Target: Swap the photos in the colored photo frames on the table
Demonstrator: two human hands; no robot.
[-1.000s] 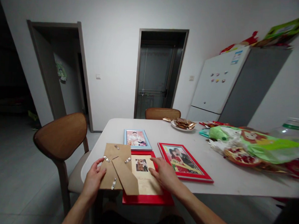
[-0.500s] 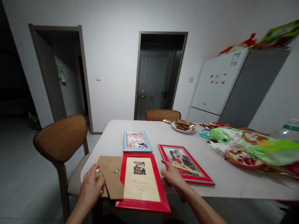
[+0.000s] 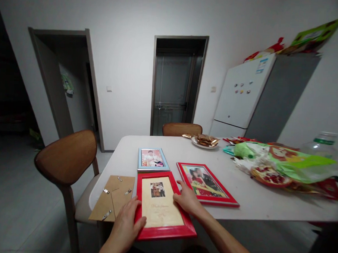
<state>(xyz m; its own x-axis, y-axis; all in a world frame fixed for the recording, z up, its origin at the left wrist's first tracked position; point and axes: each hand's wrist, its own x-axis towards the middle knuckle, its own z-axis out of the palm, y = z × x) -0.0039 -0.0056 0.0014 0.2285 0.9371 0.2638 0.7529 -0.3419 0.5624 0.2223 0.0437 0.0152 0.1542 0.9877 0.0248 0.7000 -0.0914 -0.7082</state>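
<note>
A red picture frame [image 3: 164, 233], holding a cream sheet with a small photo, lies at the table's near edge and juts slightly over it. My left hand [image 3: 127, 218] grips its left side, thumb on top of the border. On the opposite side, my right hand [image 3: 187, 199] has its fingers closed at the border; part of its grip is hidden. Left of the frame rests a brown backing board [image 3: 102, 207] with several metal clips. A light blue picture frame [image 3: 165, 167] lies just beyond. Another red picture frame [image 3: 221, 202] with a photo is to the right.
The white table [image 3: 255, 210] carries a plate [image 3: 194, 143] of wrapped snacks at the back. Plastic bags [image 3: 301, 166], an opened pomegranate [image 3: 270, 175] and a clear jar [image 3: 323, 146] crowd the right. A wooden chair [image 3: 68, 155] stands at the left.
My left hand has moved right from the backing board to the red frame. My right hand has come onto the frame's right side. The board now lies apart from the frame, further left.
</note>
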